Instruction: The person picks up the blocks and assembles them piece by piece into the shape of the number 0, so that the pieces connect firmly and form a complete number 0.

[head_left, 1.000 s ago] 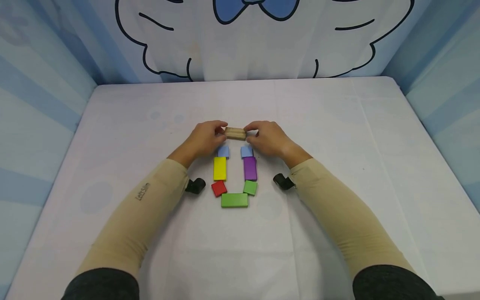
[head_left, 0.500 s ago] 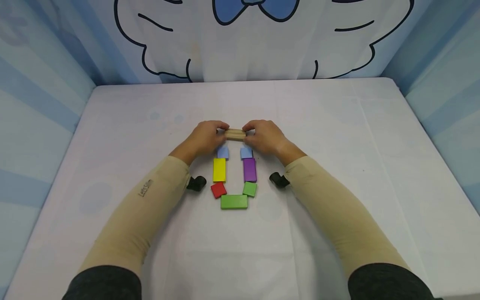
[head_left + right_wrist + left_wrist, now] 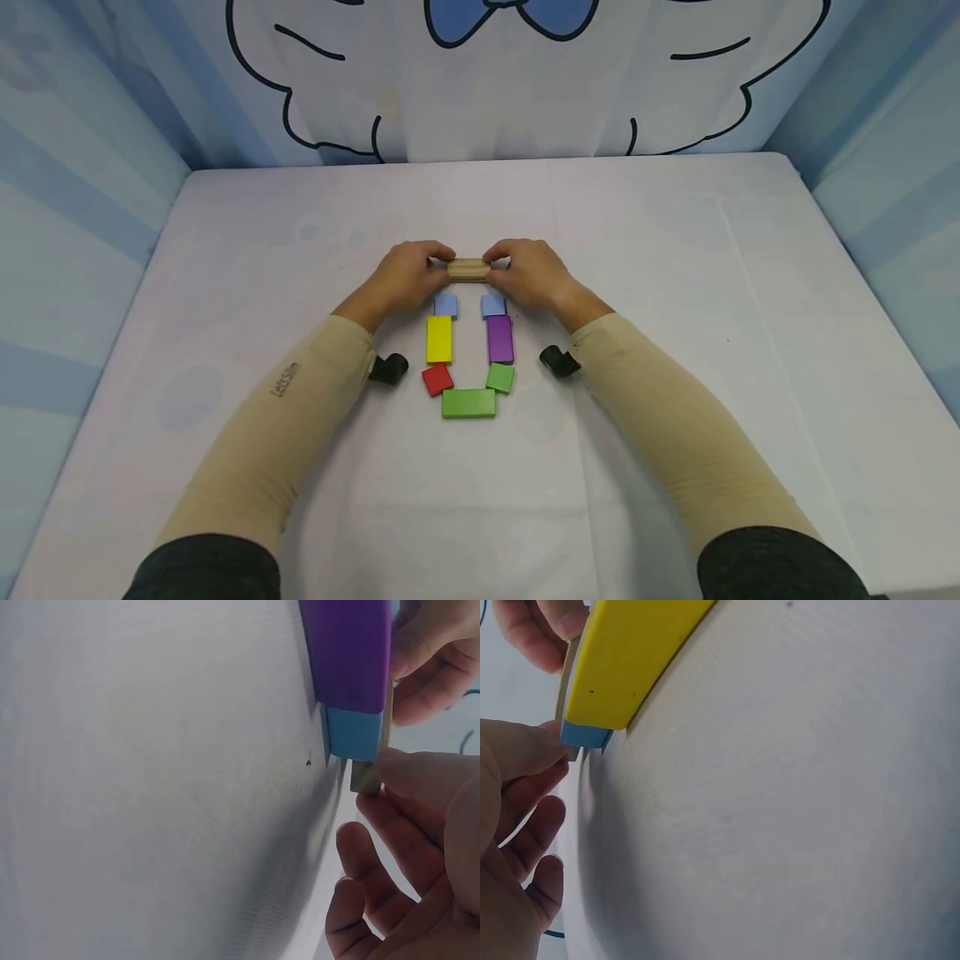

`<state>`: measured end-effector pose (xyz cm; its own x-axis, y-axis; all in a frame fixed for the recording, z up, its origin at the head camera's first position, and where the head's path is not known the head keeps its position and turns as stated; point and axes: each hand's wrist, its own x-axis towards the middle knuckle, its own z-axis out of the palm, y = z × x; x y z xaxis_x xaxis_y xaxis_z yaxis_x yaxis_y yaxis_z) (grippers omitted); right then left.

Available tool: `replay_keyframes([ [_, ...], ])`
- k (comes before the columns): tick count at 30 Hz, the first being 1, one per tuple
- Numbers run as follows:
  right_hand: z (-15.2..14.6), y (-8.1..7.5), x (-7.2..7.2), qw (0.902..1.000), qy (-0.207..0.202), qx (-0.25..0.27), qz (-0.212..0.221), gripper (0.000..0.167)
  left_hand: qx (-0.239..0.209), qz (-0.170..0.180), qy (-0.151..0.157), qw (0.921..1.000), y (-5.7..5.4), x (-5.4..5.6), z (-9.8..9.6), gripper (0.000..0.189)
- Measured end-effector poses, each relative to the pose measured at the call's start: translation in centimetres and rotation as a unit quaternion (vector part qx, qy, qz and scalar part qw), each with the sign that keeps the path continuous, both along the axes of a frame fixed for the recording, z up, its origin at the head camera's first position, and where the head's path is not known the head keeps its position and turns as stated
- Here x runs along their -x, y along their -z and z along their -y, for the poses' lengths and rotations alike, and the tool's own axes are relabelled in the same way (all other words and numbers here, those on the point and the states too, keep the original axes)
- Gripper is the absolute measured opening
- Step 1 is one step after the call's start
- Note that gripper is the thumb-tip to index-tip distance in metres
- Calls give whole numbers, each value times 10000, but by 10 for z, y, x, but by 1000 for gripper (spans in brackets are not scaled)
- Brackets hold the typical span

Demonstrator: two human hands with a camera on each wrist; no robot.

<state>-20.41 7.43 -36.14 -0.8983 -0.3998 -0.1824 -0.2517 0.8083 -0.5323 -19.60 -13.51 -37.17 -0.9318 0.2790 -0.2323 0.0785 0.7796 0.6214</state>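
Observation:
A plain wooden block (image 3: pixel 469 269) lies crosswise at the far end of a ring of coloured blocks. My left hand (image 3: pixel 405 273) pinches its left end between thumb and fingers, and my right hand (image 3: pixel 532 272) pinches the right end. Just nearer than it are two light blue blocks, one on the left (image 3: pixel 446 306) and one on the right (image 3: pixel 492 305). A yellow block (image 3: pixel 439 339) adjoins the left blue one; a purple block (image 3: pixel 500 339) adjoins the right one. In the right wrist view, the wooden block's end (image 3: pixel 365 778) shows between my thumb and finger.
Closer to me lie a red block (image 3: pixel 437 380), a small green block (image 3: pixel 500 377) and a long green block (image 3: pixel 468 404) that forms the near side. All rest on a white-covered table (image 3: pixel 465 508). Printed curtains (image 3: pixel 510 100) stand behind and at both sides.
The wooden block has shifted slightly left and toward me and now lies straighter across. Both hands keep their hold on its ends. The coloured blocks stay put.

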Motion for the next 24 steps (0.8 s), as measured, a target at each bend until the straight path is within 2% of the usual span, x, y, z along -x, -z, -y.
replay_keyframes([
  [13, -1, 0, -4, 9998, -53, 176, 70, 35, -11, 92, -122, 9999, -1, -5, 1, 34],
  [24, -1, 0, -6, 9996, -139, 156, 169, 34, 172, 166, -4, 9997, -2, -6, 2, 34],
])
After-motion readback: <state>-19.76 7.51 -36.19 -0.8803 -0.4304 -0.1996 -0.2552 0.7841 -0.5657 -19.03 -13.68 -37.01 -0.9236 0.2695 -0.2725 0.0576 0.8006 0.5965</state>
